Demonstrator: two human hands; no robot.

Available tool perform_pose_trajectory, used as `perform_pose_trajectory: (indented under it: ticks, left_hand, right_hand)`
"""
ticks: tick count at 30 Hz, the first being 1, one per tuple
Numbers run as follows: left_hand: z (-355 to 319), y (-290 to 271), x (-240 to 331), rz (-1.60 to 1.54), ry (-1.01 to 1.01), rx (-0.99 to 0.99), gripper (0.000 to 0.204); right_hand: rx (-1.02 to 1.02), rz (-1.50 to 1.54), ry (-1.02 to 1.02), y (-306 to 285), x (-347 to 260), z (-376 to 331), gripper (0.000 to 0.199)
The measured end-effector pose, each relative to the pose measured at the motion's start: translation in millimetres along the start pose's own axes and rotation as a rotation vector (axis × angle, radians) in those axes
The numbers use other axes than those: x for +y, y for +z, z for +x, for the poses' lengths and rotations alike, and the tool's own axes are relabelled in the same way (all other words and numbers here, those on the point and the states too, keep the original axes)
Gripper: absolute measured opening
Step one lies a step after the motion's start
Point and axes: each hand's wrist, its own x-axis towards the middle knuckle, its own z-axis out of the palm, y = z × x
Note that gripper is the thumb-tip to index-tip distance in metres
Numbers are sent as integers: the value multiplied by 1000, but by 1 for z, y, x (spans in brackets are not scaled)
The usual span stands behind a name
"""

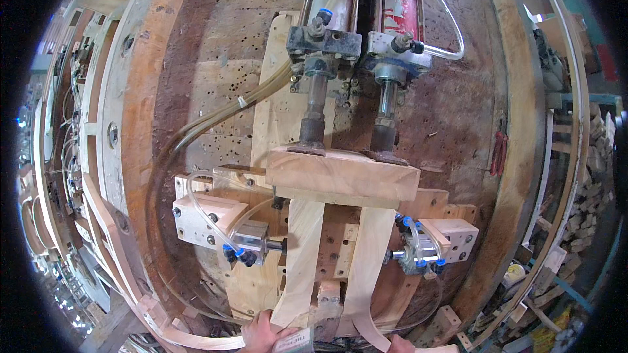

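Observation:
Two pale curved wooden legs (304,248) (364,261) stand side by side in a press jig, their upper ends against a thick wooden block (343,176). My left hand (260,332) is closed around the lower wood, where the left leg meets a curved rail (203,341). Beside its fingers is a pale printed card or label (294,341). My right hand (400,345) shows only in part at the lower edge, its fingers curled at the wood by the foot of the right leg. The rest of that hand is cut off.
Two large air cylinders (333,3) (399,10) press on the block from above. Small side cylinders (248,245) (422,248) with hoses flank the legs. Red-handled pliers (499,152) lie by the right beam (523,124). Wood offcuts (585,212) are piled at the far right.

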Motion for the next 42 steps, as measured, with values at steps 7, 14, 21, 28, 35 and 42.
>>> perform_pose_trajectory:
  ticks: [7,14,21,28,35,42]
  left_hand:
    - [-1,1,1,35,-2,-8,97]
    - [-3,4,-3,37,41,43,94]
    - [-3,-7,9,-33,112,76,93]
    - [0,-8,16,-14,161,201,87]
    - [-7,-23,29,-114,209,197,76]
    - [-8,-23,31,-78,197,204,76]
  right_hand:
    - [-43,-29,20,5,7,-1,24]
    - [7,7,-32,11,12,-4,24]
    - [-43,-1,1,0,2,0,9]
    - [0,36,-37,-9,-5,0,8]
    - [-8,-105,-69,14,16,-1,36]
    - [-55,-156,-36,18,20,-1,36]
